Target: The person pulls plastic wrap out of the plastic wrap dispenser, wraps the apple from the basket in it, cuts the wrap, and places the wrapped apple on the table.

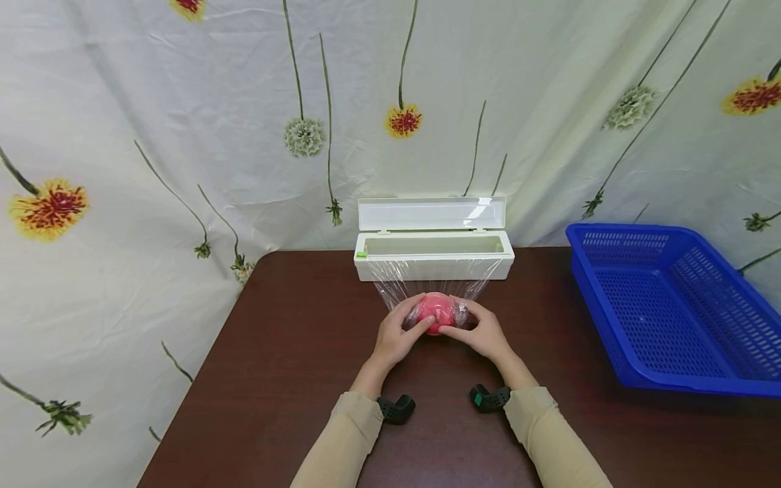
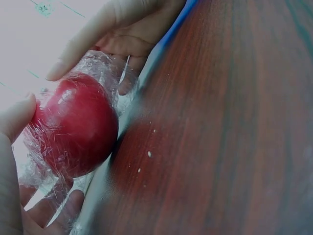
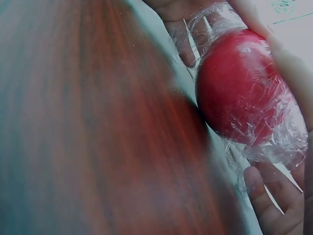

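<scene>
Between my two hands sits a smooth, round red ball-like thing [image 1: 436,310], partly covered in crinkled cling film [image 3: 283,142]. My left hand [image 1: 393,337] grips it from the left, its thumb on the near face. From the right my right hand [image 1: 482,332] holds it, thumb likewise in front and fingers around the far side. The film stretches back as a sheet to a white cling film dispenser box [image 1: 434,270], whose lid [image 1: 432,214] is raised. Bunched film sticks out at both sides of the ball, partly over the fingers.
A blue plastic basket [image 1: 616,332] stands at the right on the dark brown table [image 1: 293,352]. Behind the table hangs a white curtain [image 1: 232,102] with printed flowers. A few tiny pale specks lie on the wood in the left wrist view.
</scene>
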A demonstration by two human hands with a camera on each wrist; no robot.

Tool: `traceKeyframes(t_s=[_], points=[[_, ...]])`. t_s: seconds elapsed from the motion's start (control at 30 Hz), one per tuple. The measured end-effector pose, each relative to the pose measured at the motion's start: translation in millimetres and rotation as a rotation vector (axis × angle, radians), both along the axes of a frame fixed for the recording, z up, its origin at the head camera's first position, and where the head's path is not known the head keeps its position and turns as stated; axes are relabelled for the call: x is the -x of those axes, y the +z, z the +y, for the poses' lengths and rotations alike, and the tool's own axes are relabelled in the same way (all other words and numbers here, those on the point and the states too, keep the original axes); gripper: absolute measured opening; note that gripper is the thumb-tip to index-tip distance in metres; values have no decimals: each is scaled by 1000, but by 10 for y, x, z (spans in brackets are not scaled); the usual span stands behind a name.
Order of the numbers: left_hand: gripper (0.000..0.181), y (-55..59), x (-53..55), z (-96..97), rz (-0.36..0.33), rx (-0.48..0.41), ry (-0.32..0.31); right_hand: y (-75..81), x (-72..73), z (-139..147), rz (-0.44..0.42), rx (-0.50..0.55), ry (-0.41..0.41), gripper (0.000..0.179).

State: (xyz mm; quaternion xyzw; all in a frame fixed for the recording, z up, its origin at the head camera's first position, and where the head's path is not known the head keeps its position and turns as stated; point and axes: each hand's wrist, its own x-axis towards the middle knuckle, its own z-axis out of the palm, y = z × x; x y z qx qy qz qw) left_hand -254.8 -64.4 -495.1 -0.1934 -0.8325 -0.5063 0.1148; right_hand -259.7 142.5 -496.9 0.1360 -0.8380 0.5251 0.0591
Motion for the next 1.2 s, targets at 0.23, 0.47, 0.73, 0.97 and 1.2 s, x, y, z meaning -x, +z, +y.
traceKeyframes(t_s=[0.23, 0.47, 0.73, 0.97, 1.2], points=[[57, -7, 11, 3, -36, 7, 12, 0, 3, -5, -9, -21, 20, 76], [54, -12, 8, 7, -81, -30, 32, -6, 16, -16, -24, -23, 26, 72], [55, -4, 14, 0, -12, 19, 37, -4, 16, -14, -43, -29, 13, 71], [58, -9, 16, -13, -14, 31, 17, 7, 17, -12, -45, -23, 24, 71], [61, -11, 15, -9, -46, 15, 28, -2, 31, -12, 36, -37, 21, 66]])
